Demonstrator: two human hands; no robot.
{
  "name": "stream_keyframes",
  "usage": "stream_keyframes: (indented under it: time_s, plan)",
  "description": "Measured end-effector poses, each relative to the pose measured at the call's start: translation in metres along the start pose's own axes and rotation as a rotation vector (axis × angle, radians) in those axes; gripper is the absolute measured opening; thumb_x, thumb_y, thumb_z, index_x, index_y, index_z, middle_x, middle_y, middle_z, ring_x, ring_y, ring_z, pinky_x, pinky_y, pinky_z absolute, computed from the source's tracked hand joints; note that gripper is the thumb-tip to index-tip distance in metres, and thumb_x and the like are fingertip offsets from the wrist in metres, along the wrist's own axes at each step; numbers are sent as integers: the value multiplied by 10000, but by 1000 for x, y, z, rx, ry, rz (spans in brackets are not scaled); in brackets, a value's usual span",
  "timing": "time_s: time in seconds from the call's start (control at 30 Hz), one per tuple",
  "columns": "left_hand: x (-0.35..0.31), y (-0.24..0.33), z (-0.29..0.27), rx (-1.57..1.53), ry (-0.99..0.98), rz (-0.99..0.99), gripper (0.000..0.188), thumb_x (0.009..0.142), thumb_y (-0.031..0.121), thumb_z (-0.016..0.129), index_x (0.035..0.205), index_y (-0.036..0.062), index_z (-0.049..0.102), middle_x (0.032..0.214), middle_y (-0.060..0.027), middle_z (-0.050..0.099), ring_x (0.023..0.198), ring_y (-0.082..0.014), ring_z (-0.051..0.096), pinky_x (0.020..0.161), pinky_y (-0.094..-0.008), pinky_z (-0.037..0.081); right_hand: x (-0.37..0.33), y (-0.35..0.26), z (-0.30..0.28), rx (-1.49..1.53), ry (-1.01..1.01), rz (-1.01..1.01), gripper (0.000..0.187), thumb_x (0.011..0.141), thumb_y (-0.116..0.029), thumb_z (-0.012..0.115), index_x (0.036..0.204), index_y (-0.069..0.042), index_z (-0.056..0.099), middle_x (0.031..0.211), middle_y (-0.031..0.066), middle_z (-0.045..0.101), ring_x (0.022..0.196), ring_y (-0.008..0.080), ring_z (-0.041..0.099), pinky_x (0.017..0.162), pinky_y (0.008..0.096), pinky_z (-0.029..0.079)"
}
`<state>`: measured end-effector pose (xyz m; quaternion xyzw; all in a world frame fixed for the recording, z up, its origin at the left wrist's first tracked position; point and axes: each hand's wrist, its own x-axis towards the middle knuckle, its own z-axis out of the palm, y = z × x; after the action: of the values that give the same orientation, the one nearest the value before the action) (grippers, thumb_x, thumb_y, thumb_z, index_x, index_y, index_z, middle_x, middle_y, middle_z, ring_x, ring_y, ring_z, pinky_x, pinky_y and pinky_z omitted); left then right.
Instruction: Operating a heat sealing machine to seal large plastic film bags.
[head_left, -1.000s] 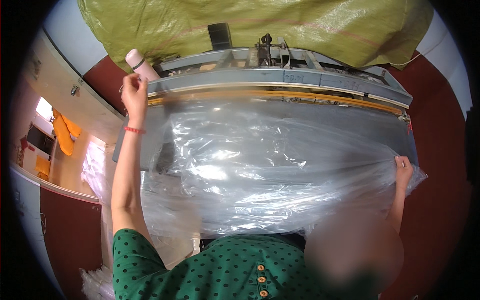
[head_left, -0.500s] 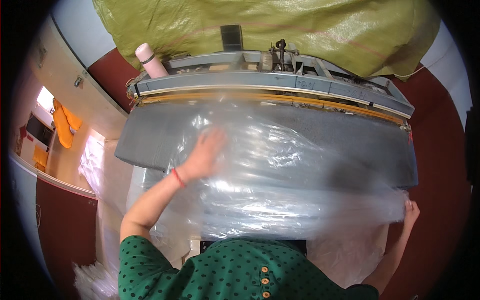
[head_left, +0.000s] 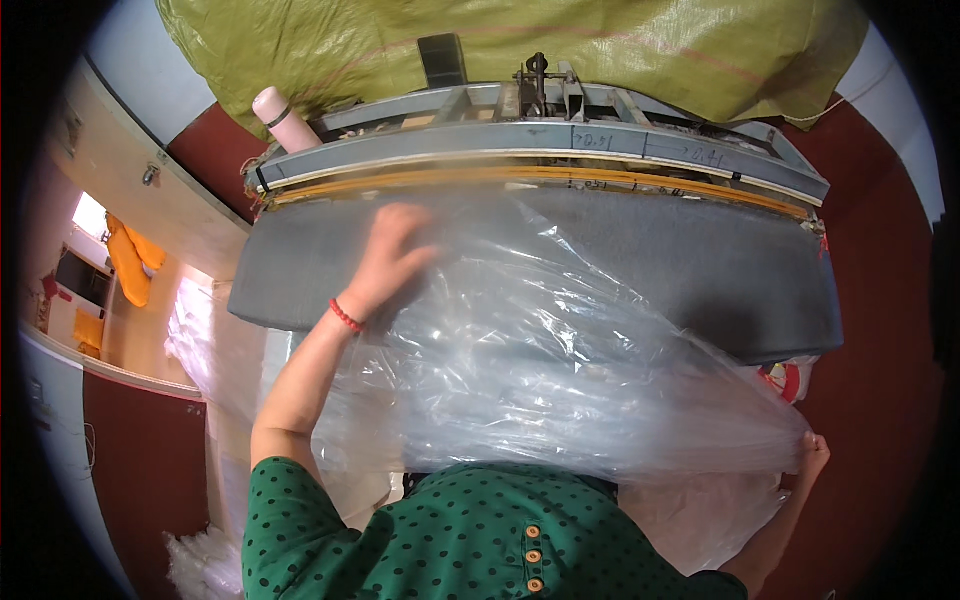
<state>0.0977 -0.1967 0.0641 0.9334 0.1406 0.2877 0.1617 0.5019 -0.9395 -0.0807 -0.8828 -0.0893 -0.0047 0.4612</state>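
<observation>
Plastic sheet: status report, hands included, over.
Right hand gripping plastic sheet. Left hand open, sheet contact unclear. Sheet rumpled, partly over grey pad. Pink flask clear of sheet.

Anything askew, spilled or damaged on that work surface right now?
The clear plastic sheet looks askew: its upper right edge slants across the grey work surface, leaving the right end bare, and it bunches at the right hand. That may just be handling. No spill or damage shows.
</observation>
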Motion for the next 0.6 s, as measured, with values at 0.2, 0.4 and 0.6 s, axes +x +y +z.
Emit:
stream_keyframes:
  time_s: [0.2, 0.4, 0.6]
  plan:
    - [12, -21, 0, -69, -226, -209, 139, 791, 141, 617, 848, 19, 584, 832, -48, 577, 884, -186, 499, 787, -299, 402, 1, -4, 4, -124, 18, -59, 211, 824, -145, 582, 655, -35, 520, 609, -69, 429, 573, 43, 368, 509, 201, 326]
    - [64, -17, 46, -310, 1, -266, 139, 874, 161, 495, 854, 40, 560, 730, -40, 580, 611, -142, 576, 557, -246, 445, 4, 12, 3, 8, -4, 32, 201, 814, -163, 589, 661, -52, 522, 635, -79, 423, 596, 34, 358, 533, 183, 310]
    - [71, -2, 89, 167, 63, -125, 156, 780, 203, 607, 784, 49, 585, 699, -152, 589, 635, -301, 575, 562, -363, 441, -29, 64, -33, 11, 65, 125, 161, 820, -184, 584, 702, -78, 555, 649, -87, 454, 597, 25, 384, 538, 178, 319]
